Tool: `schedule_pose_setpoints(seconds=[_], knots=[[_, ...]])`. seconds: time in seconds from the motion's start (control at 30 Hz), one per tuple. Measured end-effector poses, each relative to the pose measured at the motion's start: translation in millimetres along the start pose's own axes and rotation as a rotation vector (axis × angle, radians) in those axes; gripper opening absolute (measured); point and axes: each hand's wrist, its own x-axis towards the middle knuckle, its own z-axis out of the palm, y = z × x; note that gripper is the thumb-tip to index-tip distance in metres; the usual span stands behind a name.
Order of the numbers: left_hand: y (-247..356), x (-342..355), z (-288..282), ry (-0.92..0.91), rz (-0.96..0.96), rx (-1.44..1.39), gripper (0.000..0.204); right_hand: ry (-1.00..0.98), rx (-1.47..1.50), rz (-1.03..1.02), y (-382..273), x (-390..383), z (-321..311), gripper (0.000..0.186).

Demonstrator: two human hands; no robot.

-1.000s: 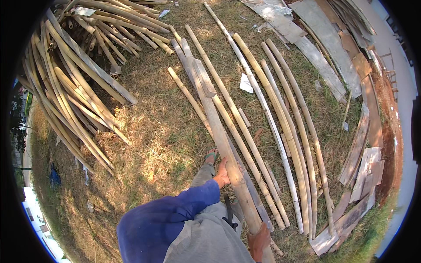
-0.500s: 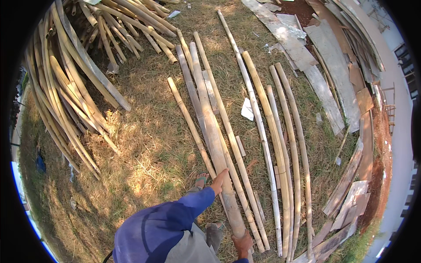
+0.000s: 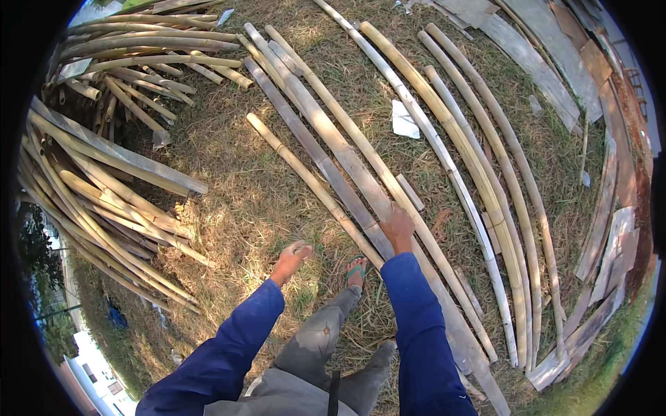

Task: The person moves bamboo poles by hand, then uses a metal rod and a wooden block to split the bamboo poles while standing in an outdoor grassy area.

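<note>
My right hand [image 3: 399, 227] is closed over the edge of a long, flat brown wooden plank [image 3: 341, 147], which lies slantwise on the grass. My left hand [image 3: 291, 260] hangs over the grass left of the poles, its fingers loosely bent and apart, with nothing visible in it. Directly left of the plank lies a darker grey plank [image 3: 320, 158], and beyond that a bamboo pole [image 3: 305, 173]. Another bamboo pole [image 3: 371, 156] runs along the plank's right side. My right forearm covers part of the lower planks.
Several bamboo poles [image 3: 479, 170] lie in a row on the right, beside a whitish pole [image 3: 444, 159]. A bamboo pile [image 3: 132, 208] fills the left. Worn sheets [image 3: 527, 55] and boards lie at the far right. A white scrap [image 3: 404, 119] rests between poles. My sandalled foot [image 3: 356, 272] stands on dry grass.
My left hand has let go of the plank and moved left over the grass. My right hand has shifted from its lower end farther up along it. The view has turned.
</note>
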Motion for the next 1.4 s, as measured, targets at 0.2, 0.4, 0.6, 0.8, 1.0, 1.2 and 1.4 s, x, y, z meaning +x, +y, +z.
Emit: schedule_pose_setpoints(seconds=[0.2,0.4,0.6,0.8,1.0,1.2,1.4], knots=[[-191,-170,-64,0.113,-0.631,0.207,0.032,0.118,0.324,0.036,-1,-60,46,0.038],[-293,-140,-145,-0.444,0.157,0.536,0.025,-0.346,0.424,0.419,83,-275,122,0.041],[-183,-101,-67,-0.342,-0.103,0.656,0.027,-0.35,0.471,0.838,180,-436,149,0.037],[-115,-123,57,-0.289,-0.289,0.676,0.041,0.124,0.701,1.226,233,-533,173,0.033],[-153,-142,121,-0.282,-0.095,1.152,0.061,0.146,0.842,1.304,294,-551,249,0.025],[-210,-203,184,-0.159,-0.206,1.047,0.107,-0.043,0.658,0.931,373,-506,288,0.02],[-218,-219,240,0.106,0.072,1.601,0.112,0.059,0.487,0.584,451,-458,294,0.042]])
